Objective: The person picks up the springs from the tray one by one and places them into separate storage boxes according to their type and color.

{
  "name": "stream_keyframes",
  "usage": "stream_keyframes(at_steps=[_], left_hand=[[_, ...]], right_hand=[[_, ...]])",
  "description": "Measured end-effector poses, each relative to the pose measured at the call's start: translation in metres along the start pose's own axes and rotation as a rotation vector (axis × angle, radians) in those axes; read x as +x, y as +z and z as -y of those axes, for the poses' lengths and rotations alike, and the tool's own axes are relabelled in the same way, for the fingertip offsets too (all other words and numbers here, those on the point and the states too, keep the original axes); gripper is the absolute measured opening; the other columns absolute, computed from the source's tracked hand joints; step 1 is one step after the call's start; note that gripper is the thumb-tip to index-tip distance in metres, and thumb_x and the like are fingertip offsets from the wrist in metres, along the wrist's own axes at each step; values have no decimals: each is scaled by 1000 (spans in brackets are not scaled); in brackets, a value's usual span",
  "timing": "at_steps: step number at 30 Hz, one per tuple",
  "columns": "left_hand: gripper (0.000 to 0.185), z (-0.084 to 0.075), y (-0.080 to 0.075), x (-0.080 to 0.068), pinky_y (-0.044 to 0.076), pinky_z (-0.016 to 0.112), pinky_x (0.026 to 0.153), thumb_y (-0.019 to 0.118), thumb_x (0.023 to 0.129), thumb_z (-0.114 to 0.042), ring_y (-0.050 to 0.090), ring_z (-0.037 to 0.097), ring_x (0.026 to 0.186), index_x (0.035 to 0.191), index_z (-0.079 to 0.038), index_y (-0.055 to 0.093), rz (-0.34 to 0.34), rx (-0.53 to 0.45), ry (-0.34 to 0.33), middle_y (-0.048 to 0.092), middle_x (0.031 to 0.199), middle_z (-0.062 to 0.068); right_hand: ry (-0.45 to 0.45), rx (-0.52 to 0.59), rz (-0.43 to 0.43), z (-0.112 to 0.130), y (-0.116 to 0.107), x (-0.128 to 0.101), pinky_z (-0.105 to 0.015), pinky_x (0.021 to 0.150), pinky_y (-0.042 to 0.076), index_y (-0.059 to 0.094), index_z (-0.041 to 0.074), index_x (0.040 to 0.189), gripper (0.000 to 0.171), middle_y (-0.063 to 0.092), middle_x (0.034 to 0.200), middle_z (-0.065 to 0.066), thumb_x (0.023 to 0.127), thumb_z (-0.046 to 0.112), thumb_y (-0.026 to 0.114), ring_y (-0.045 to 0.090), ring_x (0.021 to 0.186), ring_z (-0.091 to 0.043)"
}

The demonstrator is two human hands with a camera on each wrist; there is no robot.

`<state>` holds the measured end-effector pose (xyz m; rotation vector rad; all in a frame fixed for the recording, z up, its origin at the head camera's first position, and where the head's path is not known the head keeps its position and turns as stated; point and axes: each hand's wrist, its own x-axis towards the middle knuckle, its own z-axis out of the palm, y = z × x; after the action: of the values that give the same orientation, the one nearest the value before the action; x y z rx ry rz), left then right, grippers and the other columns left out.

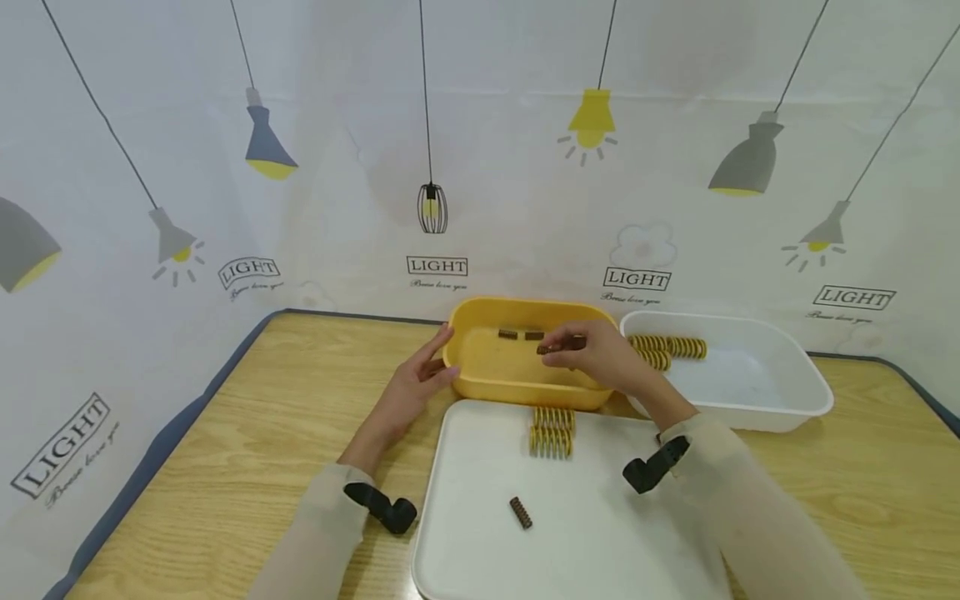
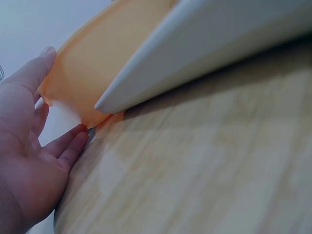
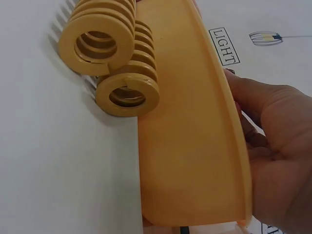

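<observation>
My left hand [image 1: 408,385] rests its extended fingers and thumb against the left end of a yellow plastic bin [image 1: 525,393]; the left wrist view shows those fingers [image 2: 73,148] low by its side. Over the bin's right half, my right hand [image 1: 596,357] pinches a small brown coil spring [image 1: 543,350] between thumb and fingertips. Two similar brown springs [image 1: 507,334] lie along the bin's far side. The bin wall hides the pinched spring in the right wrist view. Another brown spring [image 1: 521,512] lies on the white tray [image 1: 600,525] in front.
Two larger yellow coil springs [image 1: 551,442] lie side by side at the tray's far edge, close to the yellow bin. Right of that bin stands a white bin [image 1: 772,371] holding several yellow springs [image 1: 686,347]. A printed curtain [image 1: 517,192] hangs behind the wooden table [image 1: 225,433].
</observation>
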<state>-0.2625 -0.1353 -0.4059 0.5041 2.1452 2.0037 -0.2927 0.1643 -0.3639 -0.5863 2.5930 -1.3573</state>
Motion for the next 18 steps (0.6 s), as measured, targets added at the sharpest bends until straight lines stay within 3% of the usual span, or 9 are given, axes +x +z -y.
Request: stream_keyframes(at_steps=[9, 18], left_hand=[[61, 0, -1, 0, 35, 40, 107, 58, 96, -13, 37, 35, 133, 151, -17, 30, 0, 0, -4, 15, 158, -7], [61, -1, 0, 0, 35, 40, 106, 59, 96, -13, 37, 34, 133, 150, -19, 31, -5, 1, -5, 15, 158, -7]], right_hand=[[63, -35, -30, -6, 5, 16, -33, 78, 54, 72, 11, 102, 20, 68, 98, -3, 86, 22, 74, 61, 90, -21], [106, -38, -25, -9, 12, 26, -38, 77, 54, 74, 12, 100, 17, 69, 99, -2, 85, 18, 75, 61, 88, -20]])
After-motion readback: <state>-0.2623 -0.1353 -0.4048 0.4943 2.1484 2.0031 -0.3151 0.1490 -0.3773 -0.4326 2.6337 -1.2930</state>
